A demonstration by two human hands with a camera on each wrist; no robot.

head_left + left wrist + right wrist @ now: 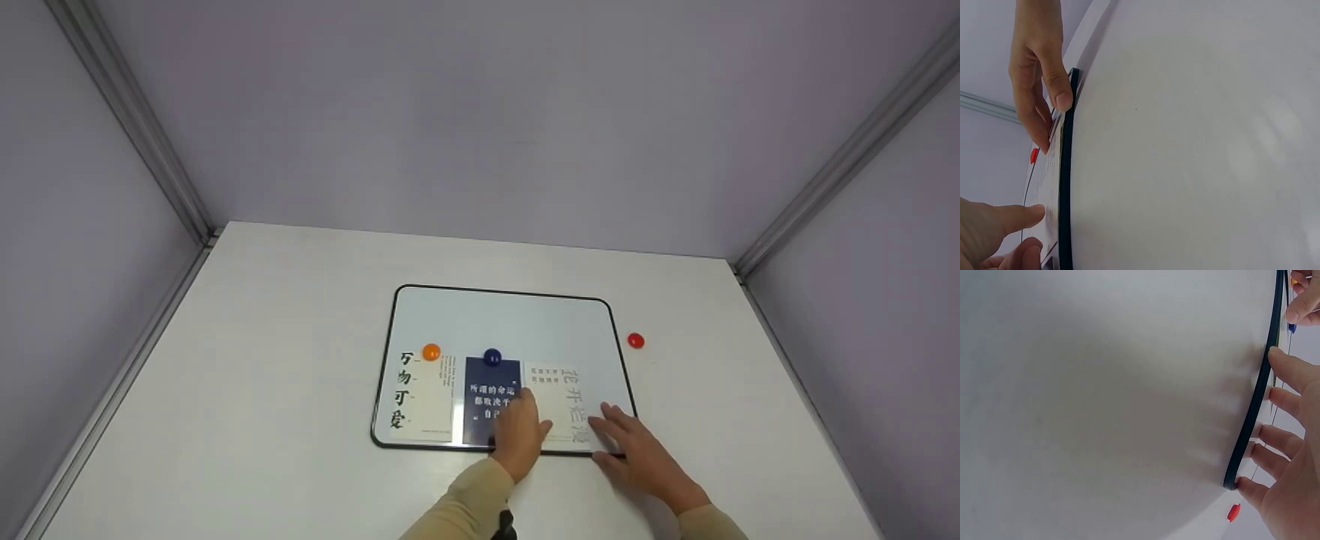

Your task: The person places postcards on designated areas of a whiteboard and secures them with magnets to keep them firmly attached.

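A whiteboard (pixel 510 322) with a dark rim lies on the table. Along its near part are three cards: a cream card (pixel 431 397) on the left, a dark blue card (pixel 480 427) in the middle and a pale card (pixel 551 390) on the right. My left hand (pixel 517 435) rests between the blue and pale cards, its thumb pointing toward the pale one. My right hand (pixel 641 457), fingers spread, touches the board's near right corner and the pale card's edge. An orange magnet (pixel 431 352) sits on the cream card's top edge, a blue magnet (pixel 492 357) on the blue card's.
A red magnet (pixel 636 340) lies on the white table (pixel 300 337), just right of the board. Grey-purple panels (pixel 480 135) with metal profiles (pixel 139 112) stand around the table at the back and both sides.
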